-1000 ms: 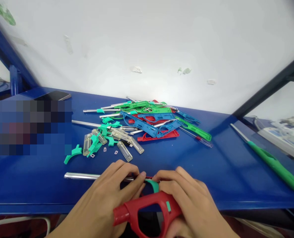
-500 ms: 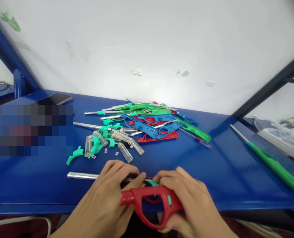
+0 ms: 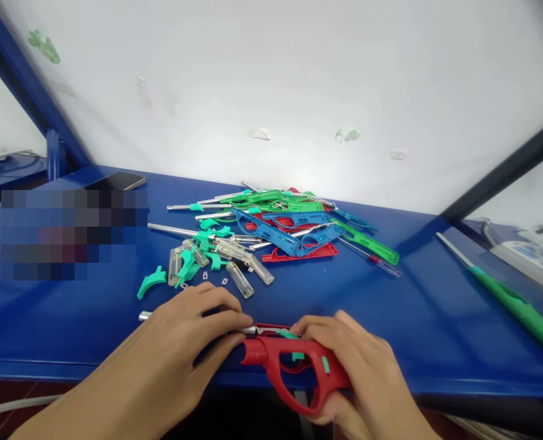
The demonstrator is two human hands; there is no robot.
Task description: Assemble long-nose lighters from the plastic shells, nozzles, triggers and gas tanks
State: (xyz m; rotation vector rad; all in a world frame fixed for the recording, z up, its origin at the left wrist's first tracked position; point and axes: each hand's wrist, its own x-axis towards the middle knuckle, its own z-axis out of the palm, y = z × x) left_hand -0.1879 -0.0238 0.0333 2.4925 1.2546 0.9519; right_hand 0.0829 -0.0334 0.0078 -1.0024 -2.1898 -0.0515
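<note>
A red handle shell [image 3: 298, 360] with a large trigger opening is held at the table's front edge by my right hand [image 3: 358, 360], its fingers wrapped round the right end. Behind it lies a second red half with a teal trigger piece [image 3: 297, 354] showing inside. My left hand [image 3: 193, 342] pinches a silver metal tube [image 3: 250, 330] where it meets the red half. The tube's far end [image 3: 145, 316] sticks out to the left, and its middle is hidden under my left hand.
Behind my hands is a pile of blue [image 3: 264, 232], green [image 3: 367, 240] and red shells, tubes, teal triggers [image 3: 152, 281] and clear tanks [image 3: 240, 280]. A green lighter [image 3: 513, 302] lies right; a phone [image 3: 120, 181] lies back left. The white wall [image 3: 271, 79] rises behind the blue table [image 3: 418, 318].
My left hand has shifted off the front red shell and now grips the tube, with more of the inner parts exposed. The whole view has moved slightly.
</note>
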